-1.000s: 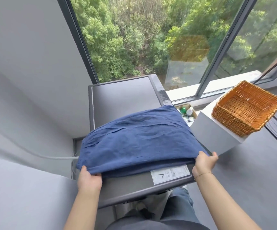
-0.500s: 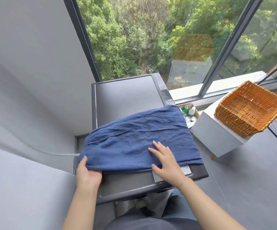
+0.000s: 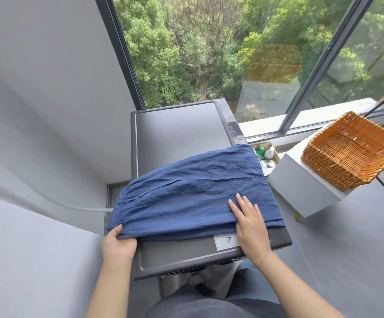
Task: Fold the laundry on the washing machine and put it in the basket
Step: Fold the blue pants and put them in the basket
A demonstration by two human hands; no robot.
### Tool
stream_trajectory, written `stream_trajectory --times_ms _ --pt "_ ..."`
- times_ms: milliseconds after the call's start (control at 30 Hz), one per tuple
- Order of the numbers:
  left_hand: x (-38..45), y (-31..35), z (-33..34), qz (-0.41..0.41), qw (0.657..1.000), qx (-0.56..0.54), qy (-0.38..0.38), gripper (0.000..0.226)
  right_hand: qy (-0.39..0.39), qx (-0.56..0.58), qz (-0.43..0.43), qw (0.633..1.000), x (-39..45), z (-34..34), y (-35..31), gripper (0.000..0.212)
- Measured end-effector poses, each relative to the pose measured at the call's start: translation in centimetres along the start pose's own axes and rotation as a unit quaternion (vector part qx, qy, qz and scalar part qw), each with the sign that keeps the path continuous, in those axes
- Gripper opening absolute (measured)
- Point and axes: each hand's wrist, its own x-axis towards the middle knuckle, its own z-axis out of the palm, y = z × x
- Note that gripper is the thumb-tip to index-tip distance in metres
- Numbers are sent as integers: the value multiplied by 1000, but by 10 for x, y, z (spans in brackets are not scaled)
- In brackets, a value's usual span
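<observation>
A blue garment (image 3: 193, 193) lies folded over, with wrinkles, on the near half of the dark grey washing machine top (image 3: 179, 131). My left hand (image 3: 118, 243) pinches the garment's near left corner at its elastic edge. My right hand (image 3: 249, 220) lies flat, fingers apart, on the garment's near right part. An orange wicker basket (image 3: 351, 150) with nothing in it stands tilted on a white box to the right.
The white box (image 3: 301, 189) stands on the grey floor right of the machine. A small carton with bottles (image 3: 265, 154) sits between them. A grey wall and a white hose (image 3: 80, 207) are on the left, a large window behind.
My right hand let go of the garment's right corner and moved onto the cloth, then slid right along it. My left hand keeps its hold on the left corner.
</observation>
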Motion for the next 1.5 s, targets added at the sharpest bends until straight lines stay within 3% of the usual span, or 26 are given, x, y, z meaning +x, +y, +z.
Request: stream_trajectory --times_ms 67,167,233,367,500,567,633,700,767,833,867,967,1100,1233,1333,1400,1500 --pt "2 1 0 14 1000 2 -14 80 50 39 -23 998 -1 -11 5 63" --pt "4 -2 4 46 996 74 -14 40 89 81 -77 990 -5 -29 3 62" --pt "14 -7 0 73 990 112 39 31 73 86 -90 990 -11 -29 3 58" --pt "29 -14 -18 108 971 144 156 28 -15 -12 -123 992 -32 -9 16 57" --pt "21 -10 -19 152 934 240 218 21 -1 39 -76 996 -23 -12 4 49" --pt "12 -4 -7 201 915 288 197 15 14 40 -70 997 -4 -14 -9 48" --pt "15 2 7 230 898 350 135 36 11 15 -70 997 21 -10 -20 49" --pt "27 9 22 227 873 428 62 37 -16 -26 -59 998 41 1 -26 50" --pt "47 13 34 179 849 497 14 36 -52 -88 -44 994 50 15 -27 51" --pt "79 16 34 99 844 527 5 71 -66 -133 -29 988 49 24 -25 52" --pt "90 14 32 63 851 521 1 78 -66 -140 -24 988 47 25 -25 52" --pt "94 7 35 -6 849 529 -7 72 -67 -150 -23 986 47 26 -25 53" --pt "87 -3 28 126 835 534 38 57 -79 -156 -21 984 48 26 -27 54" --pt "86 0 25 240 773 580 94 42 -85 -139 -36 986 50 25 -27 53" --pt "87 10 37 279 747 588 137 41 -112 -111 -75 985 49 22 -25 54" --pt "86 11 51 292 721 607 163 42 -108 -21 -92 990 50 16 -20 54" --pt "72 -5 71 370 643 649 166 53 -38 139 -23 989 49 -1 -12 45"
